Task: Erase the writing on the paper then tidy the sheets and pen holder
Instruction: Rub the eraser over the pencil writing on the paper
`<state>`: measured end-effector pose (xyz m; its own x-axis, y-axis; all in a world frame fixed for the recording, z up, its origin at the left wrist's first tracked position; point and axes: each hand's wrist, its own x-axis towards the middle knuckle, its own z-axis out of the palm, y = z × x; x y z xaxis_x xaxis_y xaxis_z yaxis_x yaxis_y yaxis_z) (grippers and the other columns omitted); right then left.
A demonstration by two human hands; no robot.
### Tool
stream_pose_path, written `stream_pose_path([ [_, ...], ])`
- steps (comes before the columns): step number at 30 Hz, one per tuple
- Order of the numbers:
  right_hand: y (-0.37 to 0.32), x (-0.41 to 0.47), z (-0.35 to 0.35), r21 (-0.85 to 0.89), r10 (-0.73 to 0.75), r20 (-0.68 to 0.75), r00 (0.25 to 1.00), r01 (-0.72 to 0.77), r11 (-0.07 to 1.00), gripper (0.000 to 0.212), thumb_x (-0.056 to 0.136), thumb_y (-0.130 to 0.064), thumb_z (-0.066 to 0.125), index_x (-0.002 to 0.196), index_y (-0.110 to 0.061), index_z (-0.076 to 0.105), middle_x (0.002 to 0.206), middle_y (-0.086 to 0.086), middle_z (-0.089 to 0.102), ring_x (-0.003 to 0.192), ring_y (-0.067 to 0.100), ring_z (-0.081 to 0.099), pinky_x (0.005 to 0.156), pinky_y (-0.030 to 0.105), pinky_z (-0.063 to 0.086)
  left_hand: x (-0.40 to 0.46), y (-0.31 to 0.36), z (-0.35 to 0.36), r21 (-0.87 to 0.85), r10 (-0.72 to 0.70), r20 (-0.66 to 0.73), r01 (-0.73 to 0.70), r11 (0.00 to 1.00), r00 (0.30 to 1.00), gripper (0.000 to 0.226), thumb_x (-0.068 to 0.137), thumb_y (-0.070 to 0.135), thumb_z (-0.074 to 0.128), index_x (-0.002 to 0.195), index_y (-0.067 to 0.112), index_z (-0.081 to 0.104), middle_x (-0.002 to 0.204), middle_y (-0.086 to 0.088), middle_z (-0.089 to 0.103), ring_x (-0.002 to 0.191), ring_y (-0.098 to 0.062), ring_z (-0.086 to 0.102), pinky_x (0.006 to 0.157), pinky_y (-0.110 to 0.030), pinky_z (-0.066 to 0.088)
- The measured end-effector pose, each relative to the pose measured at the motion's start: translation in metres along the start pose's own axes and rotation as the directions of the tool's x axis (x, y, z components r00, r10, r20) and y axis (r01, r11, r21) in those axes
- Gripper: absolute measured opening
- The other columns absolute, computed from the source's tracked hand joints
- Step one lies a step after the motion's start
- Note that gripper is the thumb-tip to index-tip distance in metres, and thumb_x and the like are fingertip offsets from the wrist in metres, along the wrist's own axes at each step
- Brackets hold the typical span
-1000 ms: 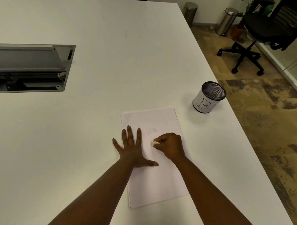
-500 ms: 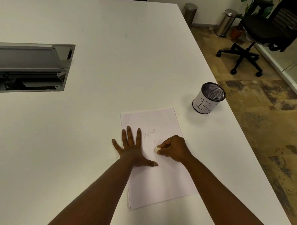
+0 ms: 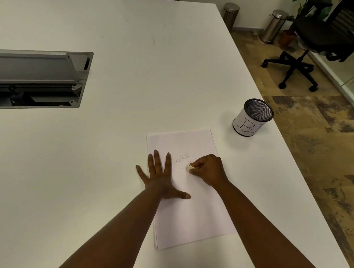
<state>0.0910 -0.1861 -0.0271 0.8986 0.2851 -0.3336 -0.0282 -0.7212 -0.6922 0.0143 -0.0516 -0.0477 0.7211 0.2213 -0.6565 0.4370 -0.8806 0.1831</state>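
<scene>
The white worktop (image 3: 130, 95) fills most of the view, and everything else is placed from the stack of paper (image 3: 193, 213) lying near its right edge. Far to the left of the paper and further back, a grey hatch (image 3: 35, 78) is sunk into the worktop with its lid raised; its inside is dark and nothing in it can be made out, and its left part is cut off by the frame.

Off the worktop, beyond the paper to the right, stands one black office chair (image 3: 319, 38), partly cut off, with two steel bins (image 3: 273, 25) against the wall and a plant behind the chair, mostly out of frame.

The paper is a stack; a few edges peek out along its near left side, but the count of sheets cannot be told. Faint pencil writing (image 3: 182, 158) sits in its upper half, hard to read.

The left hand (image 3: 160, 178) lies flat on the paper's left edge, fingers spread wide. The right hand (image 3: 208, 169) rests on the paper just right of the writing, its fingers pinched on a small white eraser (image 3: 189, 167) that touches the sheet.

One mesh pen holder (image 3: 252, 117) stands upright just beyond the paper's far right corner, wrapped in a white label with large drawn letters. No contents can be made out through its dark mouth.
</scene>
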Motion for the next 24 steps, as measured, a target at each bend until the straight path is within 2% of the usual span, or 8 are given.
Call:
stream_pose_path([
  [2,0.007,-0.009,-0.003,0.020,0.021,0.024,0.999,-0.021,1.000,0.028,0.069,-0.016,0.078,0.091,0.000,0.070,0.099,0.016,0.072,0.091,0.022,0.066,0.079,0.020,0.046,0.000,-0.001,0.000,-0.002,0.002,0.003,-0.002,1.000,1.000,0.142,0.051,0.082,0.063,0.127,0.026,-0.045,0.132,-0.010,-0.055,0.131,-0.031,-0.044,0.101,-0.067,-0.020],
  [6,0.016,-0.021,-0.004,0.027,0.012,0.027,1.000,-0.013,1.000,0.027,0.068,-0.016,0.079,0.090,-0.001,0.071,0.096,0.014,0.073,0.089,0.020,0.067,0.080,0.019,0.048,0.000,0.000,-0.001,0.000,0.007,0.007,-0.007,1.000,1.000,0.143,0.051,0.081,0.063,0.130,0.026,-0.043,0.133,-0.011,-0.055,0.131,-0.031,-0.044,0.101,-0.068,-0.019],
  [10,0.007,-0.011,-0.002,0.033,-0.018,-0.038,0.999,0.019,0.999,0.026,0.069,-0.015,0.078,0.090,-0.001,0.071,0.097,0.014,0.073,0.090,0.021,0.067,0.082,0.021,0.048,-0.002,0.001,-0.002,0.008,0.008,0.013,-0.008,1.000,1.000,0.143,0.052,0.081,0.063,0.131,0.026,-0.043,0.139,-0.013,-0.051,0.131,-0.032,-0.044,0.101,-0.068,-0.019],
  [15,-0.003,-0.003,0.005,-0.027,-0.096,-0.114,0.989,0.093,0.995,0.022,0.072,-0.016,0.075,0.088,-0.002,0.071,0.097,0.013,0.073,0.090,0.021,0.067,0.076,0.017,0.044,-0.002,0.000,-0.002,-0.003,0.007,0.013,-0.007,1.000,1.000,0.144,0.051,0.081,0.063,0.134,0.026,-0.040,0.134,-0.010,-0.054,0.131,-0.031,-0.044,0.101,-0.067,-0.020],
  [18,0.003,-0.010,0.006,-0.034,-0.091,-0.085,0.992,0.089,0.995,0.022,0.072,-0.015,0.075,0.089,-0.002,0.071,0.096,0.014,0.073,0.090,0.023,0.067,0.077,0.019,0.046,-0.001,0.001,-0.002,-0.002,0.005,0.015,-0.005,1.000,1.000,0.144,0.051,0.081,0.063,0.134,0.026,-0.040,0.138,-0.011,-0.051,0.131,-0.031,-0.044,0.101,-0.067,-0.020],
  [24,0.018,-0.026,0.006,-0.043,-0.091,0.003,0.996,0.091,0.995,0.025,0.069,-0.015,0.078,0.090,-0.002,0.071,0.095,0.014,0.073,0.087,0.022,0.067,0.082,0.025,0.052,0.001,0.000,-0.001,0.001,0.002,0.015,-0.002,1.000,1.000,0.144,0.051,0.081,0.064,0.131,0.026,-0.042,0.133,-0.010,-0.055,0.131,-0.031,-0.044,0.101,-0.067,-0.020],
])
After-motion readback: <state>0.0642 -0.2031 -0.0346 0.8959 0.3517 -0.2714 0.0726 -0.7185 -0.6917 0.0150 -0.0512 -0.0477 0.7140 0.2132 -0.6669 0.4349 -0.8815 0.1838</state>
